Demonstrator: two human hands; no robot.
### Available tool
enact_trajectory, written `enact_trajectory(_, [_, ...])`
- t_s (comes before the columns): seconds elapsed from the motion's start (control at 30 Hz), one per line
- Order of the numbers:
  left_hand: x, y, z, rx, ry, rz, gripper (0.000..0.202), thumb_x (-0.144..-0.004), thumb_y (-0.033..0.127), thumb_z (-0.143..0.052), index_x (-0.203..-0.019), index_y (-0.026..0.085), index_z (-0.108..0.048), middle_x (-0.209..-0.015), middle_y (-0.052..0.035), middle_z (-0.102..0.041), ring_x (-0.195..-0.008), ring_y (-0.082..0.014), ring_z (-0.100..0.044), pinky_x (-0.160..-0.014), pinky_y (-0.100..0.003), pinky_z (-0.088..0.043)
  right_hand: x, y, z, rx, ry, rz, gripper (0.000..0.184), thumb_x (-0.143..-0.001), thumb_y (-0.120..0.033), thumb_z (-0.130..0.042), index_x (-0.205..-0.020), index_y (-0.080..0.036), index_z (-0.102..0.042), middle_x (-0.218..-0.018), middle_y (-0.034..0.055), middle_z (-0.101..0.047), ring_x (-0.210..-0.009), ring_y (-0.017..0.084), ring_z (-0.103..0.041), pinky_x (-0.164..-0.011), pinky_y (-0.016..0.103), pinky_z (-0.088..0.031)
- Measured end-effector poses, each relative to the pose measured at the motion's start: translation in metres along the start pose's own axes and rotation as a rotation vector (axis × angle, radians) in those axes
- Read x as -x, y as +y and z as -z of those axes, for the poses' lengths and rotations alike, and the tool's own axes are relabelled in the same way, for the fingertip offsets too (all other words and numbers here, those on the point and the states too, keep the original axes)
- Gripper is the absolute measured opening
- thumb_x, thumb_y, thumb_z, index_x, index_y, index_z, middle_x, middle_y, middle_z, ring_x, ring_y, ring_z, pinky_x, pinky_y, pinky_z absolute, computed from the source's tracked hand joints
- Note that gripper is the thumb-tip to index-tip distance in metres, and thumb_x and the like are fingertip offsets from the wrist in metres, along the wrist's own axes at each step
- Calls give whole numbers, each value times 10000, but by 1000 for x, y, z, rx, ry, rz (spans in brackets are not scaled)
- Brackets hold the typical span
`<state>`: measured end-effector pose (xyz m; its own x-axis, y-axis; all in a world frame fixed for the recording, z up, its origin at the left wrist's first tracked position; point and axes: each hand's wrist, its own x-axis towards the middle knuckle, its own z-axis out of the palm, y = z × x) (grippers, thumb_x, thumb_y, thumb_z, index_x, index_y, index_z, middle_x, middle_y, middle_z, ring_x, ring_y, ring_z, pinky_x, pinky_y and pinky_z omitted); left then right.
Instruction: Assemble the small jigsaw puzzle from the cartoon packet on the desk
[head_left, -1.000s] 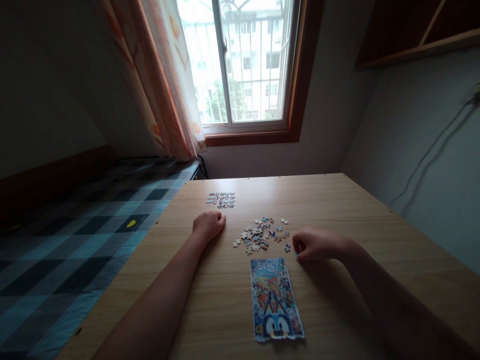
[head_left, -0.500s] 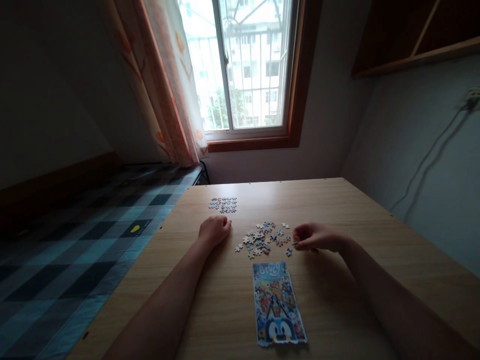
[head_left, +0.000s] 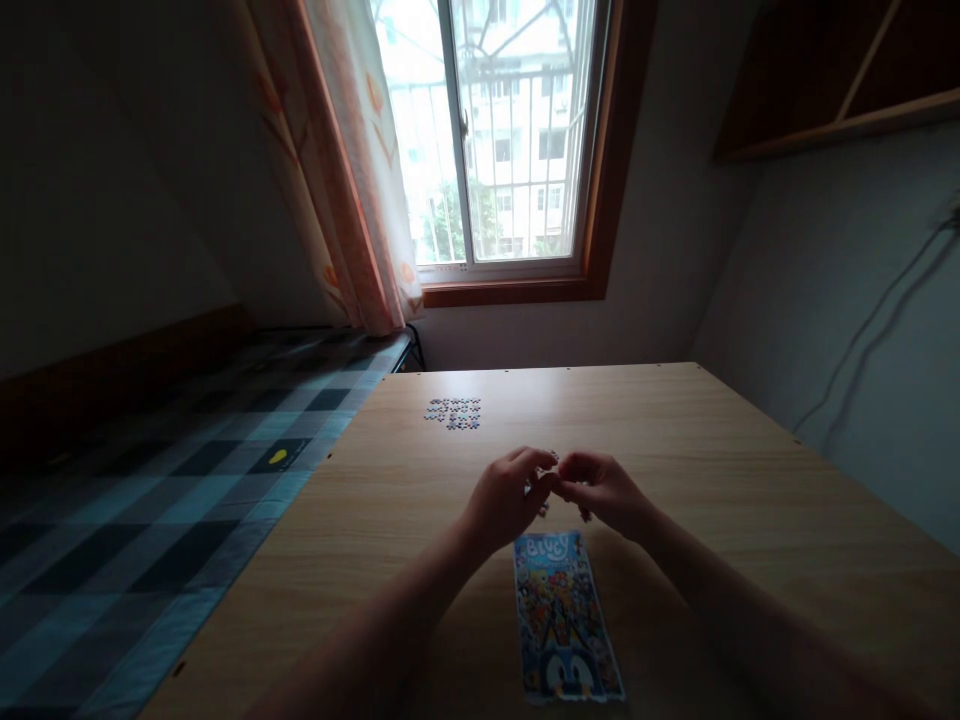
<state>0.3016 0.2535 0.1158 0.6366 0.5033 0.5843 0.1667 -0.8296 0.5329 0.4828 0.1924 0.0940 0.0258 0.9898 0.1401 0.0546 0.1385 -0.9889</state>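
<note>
My left hand and my right hand meet fingertip to fingertip over the middle of the table. Both have thumb and fingers pinched together on a small puzzle piece, which the fingers almost wholly hide. Beneath and behind them lies the pile of loose puzzle pieces, of which only a few edges show, such as a puzzle piece under my right hand. Toward me, flat on the wood, is a Bluey picture sheet. Farther off to the left, puzzle pieces are set out in rows.
The wooden table reaches toward a wall with a window. On the left stands a bed with a checked cover, next to an orange curtain. A shelf hangs at upper right.
My left hand has moved right from the table's left part, and my right hand has come left with the puzzle piece. They now touch over the pile, covering most of it.
</note>
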Motion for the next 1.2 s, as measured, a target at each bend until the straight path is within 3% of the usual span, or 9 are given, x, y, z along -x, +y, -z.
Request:
enact_trajectory(0.2, [0,-8,-8,47,20,11,108,-924,167,-578,-932,185,-685,-846,-26,-713,-729,-119,-650,-665,-236,-514,-3,3,5,90,6,19,460,-729,-590,-746,-828,-153,-640,-687,12,-606,-504,96,-508,-397,212,-443])
enact_trajectory(0.37, [-6,-44,21,-160,85,95,197,-947,167,-519,-978,202,-710,-964,-62,-717,-873,-159,-658,-811,-289,-521,-7,7,30,520,231,192,292,-868,-450,-606,-904,-174,-694,-837,80,-678,-749,172,-613,-584,250,-495])
enact_trajectory(0.5, [-4,-94,63,-384,194,430,210,-932,197,-517,-1024,209,-705,-1044,-67,-732,-944,-195,-664,-886,-314,-504,-13,22,58,530,483,154,377,-884,-455,-523,-1073,-162,-665,-905,102,-680,-744,180,-608,-568,256,-493])
enact_trajectory(0.63, [3,-124,89,-490,164,744,264,-904,242,-547,-1134,221,-676,-990,-46,-752,-878,-196,-689,-799,-279,-500,-21,38,72,399,583,32,483,-836,-506,-525,-1146,-150,-626,-905,96,-660,-698,176,-596,-501,246,-479])
enact_trajectory(0.8, [7,-130,88,-619,46,772,278,-898,271,-540,-1126,247,-699,-1054,-50,-755,-984,-233,-682,-817,-298,-498,-24,43,72,397,566,-11,456,-801,-491,-537,-1082,-150,-649,-890,90,-666,-694,168,-595,-508,238,-472])
enact_trajectory(1.0, [7,-136,90,-567,144,829,316,-886,246,-546,-1161,229,-703,-1107,-60,-746,-987,-213,-686,-848,-268,-495,-26,44,75,302,593,-85,445,-762,-462,-545,-1064,-155,-656,-856,65,-671,-542,136,-546,-453,250,-443])
enact_trajectory(1.07, [7,-137,91,-564,151,848,287,-876,247,-549,-1101,231,-727,-1058,-56,-757,-953,-209,-692,-820,-262,-498,-27,45,76,330,605,-76,412,-764,-425,-525,-1042,-156,-666,-866,69,-684,-594,155,-589,-525,268,-485])
enact_trajectory(1.2, [8,-135,89,-638,117,841,254,-853,228,-530,-948,238,-765,-999,-53,-765,-930,-223,-691,-796,-277,-501,-29,45,76,505,603,-37,342,-766,-379,-496,-955,-178,-697,-965,90,-725,-897,222,-666,-813,322,-521])
